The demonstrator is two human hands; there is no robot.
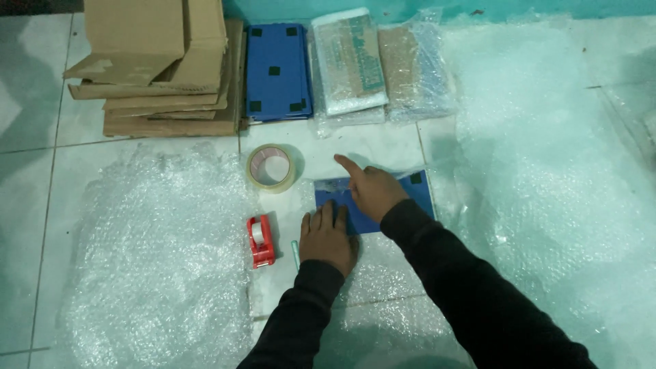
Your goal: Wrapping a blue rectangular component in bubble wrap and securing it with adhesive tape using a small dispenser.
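The person is kneeling over a tiled floor (41, 137) and is working with a flat blue item (372, 201) that is lying on a sheet of bubble wrap (383, 273) in the middle. The left hand (329, 239) is pressing flat, fingers spread, on the near left edge of the blue item. The right hand (372, 190) is lying on top of it, with one finger pointing to the far left; it is holding nothing. Just to the left, a small red tape dispenser (260, 240) is standing near a big roll of clear tape (271, 167). A thin green stick (295, 254), maybe a pen, is lying right beside the left hand. The wrap looks slippery, so I think the blue item could slide or sit crooked if the hands are pushing unevenly. The left wrist could also bump the green stick or the dispenser, because they are so close. Far away, flat cardboard boxes (164, 68), more blue items (277, 68) and wrapped packs (383, 65) are waiting by the wall.
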